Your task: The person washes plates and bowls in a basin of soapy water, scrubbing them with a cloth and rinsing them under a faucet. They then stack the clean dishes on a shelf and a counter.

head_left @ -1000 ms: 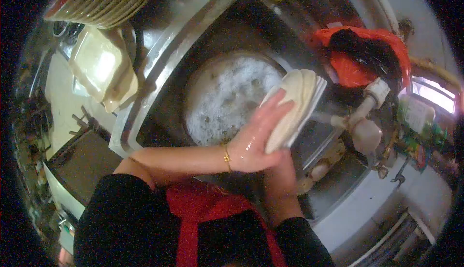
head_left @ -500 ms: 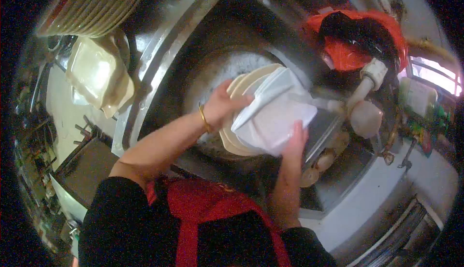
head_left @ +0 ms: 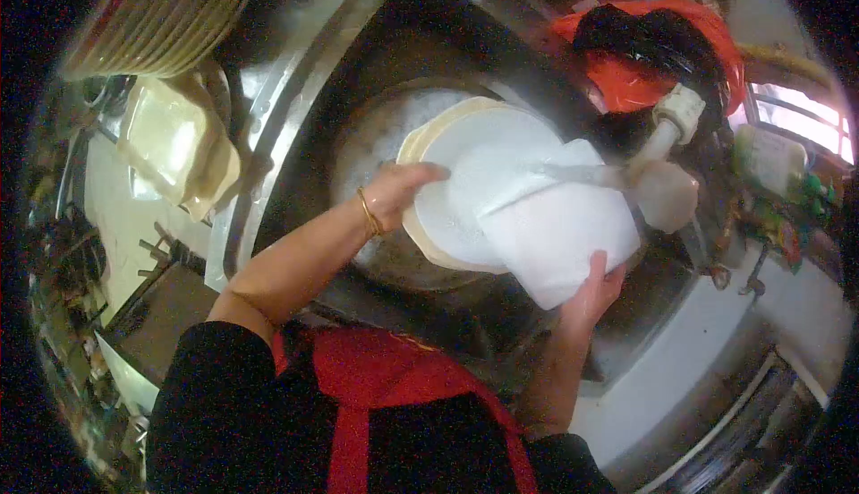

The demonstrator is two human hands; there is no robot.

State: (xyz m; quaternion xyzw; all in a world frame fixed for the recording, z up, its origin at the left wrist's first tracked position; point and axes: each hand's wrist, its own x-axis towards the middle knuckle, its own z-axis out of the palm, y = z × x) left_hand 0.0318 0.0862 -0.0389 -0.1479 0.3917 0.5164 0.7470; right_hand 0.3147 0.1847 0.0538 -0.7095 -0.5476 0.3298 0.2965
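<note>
My left hand (head_left: 400, 194) is closed on the left rim of several stacked plates (head_left: 456, 225), its thumb over the top one. The top plate is white and round; cream edges show beneath it. My right hand (head_left: 592, 295) grips the lower edge of a white angular plate (head_left: 564, 234), which overlaps the right side of the stack. Water from the faucet (head_left: 658, 140) runs onto the plates from the right. Below them is a large round metal basin (head_left: 358, 158), partly hidden by the plates, inside the sink (head_left: 358, 64).
A tall stack of plates (head_left: 170, 11) stands at the upper left, with cream dishes (head_left: 165, 140) below it. Red and black plastic bags (head_left: 626, 73) lie behind the faucet. A bottle (head_left: 769, 163) stands at the far right, beyond the sink's edge.
The white angular plate has moved right and down with my right hand, uncovering more of the round plate under it. Water now visibly falls on the plates. My left hand has shifted slightly left.
</note>
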